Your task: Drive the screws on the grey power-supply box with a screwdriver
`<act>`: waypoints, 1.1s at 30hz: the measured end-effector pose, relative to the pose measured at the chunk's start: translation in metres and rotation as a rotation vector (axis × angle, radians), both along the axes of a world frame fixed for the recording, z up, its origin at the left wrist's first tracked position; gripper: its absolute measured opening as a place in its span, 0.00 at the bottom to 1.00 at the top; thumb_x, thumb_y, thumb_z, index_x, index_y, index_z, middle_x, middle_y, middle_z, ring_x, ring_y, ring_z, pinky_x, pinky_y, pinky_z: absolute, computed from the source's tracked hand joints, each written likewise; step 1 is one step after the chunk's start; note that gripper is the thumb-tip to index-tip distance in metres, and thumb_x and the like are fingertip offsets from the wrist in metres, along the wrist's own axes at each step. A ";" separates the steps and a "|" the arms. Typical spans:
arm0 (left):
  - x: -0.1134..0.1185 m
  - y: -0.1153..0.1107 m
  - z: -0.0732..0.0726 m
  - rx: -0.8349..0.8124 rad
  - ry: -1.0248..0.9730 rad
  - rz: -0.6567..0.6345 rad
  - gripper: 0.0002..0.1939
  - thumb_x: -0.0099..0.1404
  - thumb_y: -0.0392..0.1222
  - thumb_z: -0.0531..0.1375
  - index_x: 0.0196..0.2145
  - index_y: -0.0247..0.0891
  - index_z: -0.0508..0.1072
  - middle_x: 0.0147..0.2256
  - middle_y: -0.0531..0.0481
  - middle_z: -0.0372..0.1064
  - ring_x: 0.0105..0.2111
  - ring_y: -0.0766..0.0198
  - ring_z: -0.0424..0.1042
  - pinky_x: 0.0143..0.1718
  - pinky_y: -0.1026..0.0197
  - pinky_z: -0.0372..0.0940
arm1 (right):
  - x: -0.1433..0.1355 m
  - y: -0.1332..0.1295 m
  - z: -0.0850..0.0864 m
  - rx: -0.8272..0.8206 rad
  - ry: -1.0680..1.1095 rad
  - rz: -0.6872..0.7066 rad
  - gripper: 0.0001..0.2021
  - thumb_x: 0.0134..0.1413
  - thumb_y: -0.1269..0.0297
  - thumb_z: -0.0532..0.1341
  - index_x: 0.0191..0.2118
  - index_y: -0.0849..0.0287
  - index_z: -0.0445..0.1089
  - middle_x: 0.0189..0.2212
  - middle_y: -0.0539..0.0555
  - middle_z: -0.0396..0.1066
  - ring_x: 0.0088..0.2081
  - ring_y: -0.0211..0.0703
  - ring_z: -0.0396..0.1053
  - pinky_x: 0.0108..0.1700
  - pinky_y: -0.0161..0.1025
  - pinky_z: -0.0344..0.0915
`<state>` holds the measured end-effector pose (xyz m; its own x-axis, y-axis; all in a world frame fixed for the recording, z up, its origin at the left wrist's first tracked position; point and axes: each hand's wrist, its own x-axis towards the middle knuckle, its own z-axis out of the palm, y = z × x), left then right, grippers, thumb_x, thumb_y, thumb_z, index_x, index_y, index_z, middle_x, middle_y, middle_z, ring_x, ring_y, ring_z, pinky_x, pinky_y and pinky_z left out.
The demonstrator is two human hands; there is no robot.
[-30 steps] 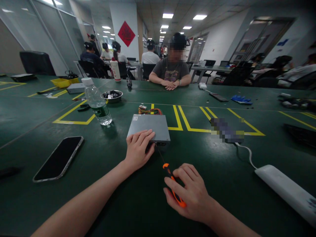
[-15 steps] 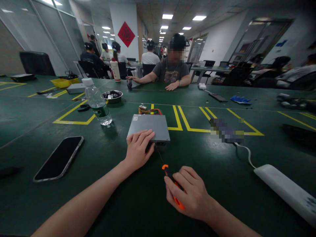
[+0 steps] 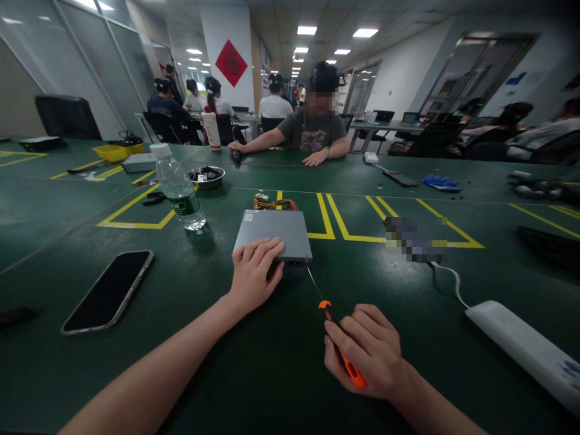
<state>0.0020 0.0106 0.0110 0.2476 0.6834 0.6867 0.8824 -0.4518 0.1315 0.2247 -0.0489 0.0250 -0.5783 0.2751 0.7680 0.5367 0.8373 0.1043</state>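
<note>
A grey metal computer power supply (image 3: pixel 277 226) lies flat on the green table (image 3: pixel 254 380), its bundle of coloured wires (image 3: pixel 276 204) at the far side. My left hand (image 3: pixel 254 275) grips its near left corner, fingers across the top and thumb against the near face. In my right hand (image 3: pixel 369 347) is a screwdriver (image 3: pixel 325 305) with an orange and black handle, fingers closed round the grip. Its thin shaft points up and left, and the tip is at the near right corner of the power supply. Whether the tip sits in a screw is too small to tell.
Left of the power supply stands a water bottle (image 3: pixel 183 196), with a phone (image 3: pixel 111 290) nearer me. A metal bowl (image 3: pixel 207 176) holds dark small parts. To the right lie a white power strip (image 3: pixel 521 350) and its cable. A co-worker (image 3: pixel 317 130) sits across the table.
My right hand and the screwdriver have moved right, the tip shifting from the middle of the near face to its right corner. My left hand and the power supply have stayed put.
</note>
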 end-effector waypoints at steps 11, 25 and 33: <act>0.000 0.000 0.000 -0.004 -0.002 0.000 0.18 0.62 0.41 0.54 0.51 0.44 0.63 0.51 0.49 0.66 0.50 0.56 0.62 0.46 0.51 0.50 | -0.001 -0.003 0.000 -0.023 -0.037 -0.046 0.06 0.46 0.72 0.60 0.34 0.62 0.68 0.21 0.50 0.67 0.24 0.36 0.62 0.31 0.39 0.60; 0.001 0.000 -0.001 -0.010 -0.011 0.002 0.17 0.62 0.41 0.54 0.50 0.44 0.63 0.51 0.49 0.66 0.51 0.56 0.62 0.46 0.51 0.50 | -0.006 -0.009 -0.003 -0.026 -0.059 -0.068 0.03 0.46 0.73 0.58 0.29 0.61 0.67 0.23 0.53 0.65 0.27 0.38 0.61 0.33 0.41 0.61; 0.001 -0.001 0.001 -0.002 -0.013 -0.001 0.17 0.62 0.41 0.54 0.50 0.44 0.63 0.50 0.50 0.67 0.50 0.57 0.63 0.46 0.51 0.50 | -0.009 -0.008 0.004 -0.046 -0.015 -0.084 0.09 0.51 0.64 0.58 0.37 0.64 0.66 0.23 0.52 0.66 0.25 0.38 0.62 0.28 0.38 0.60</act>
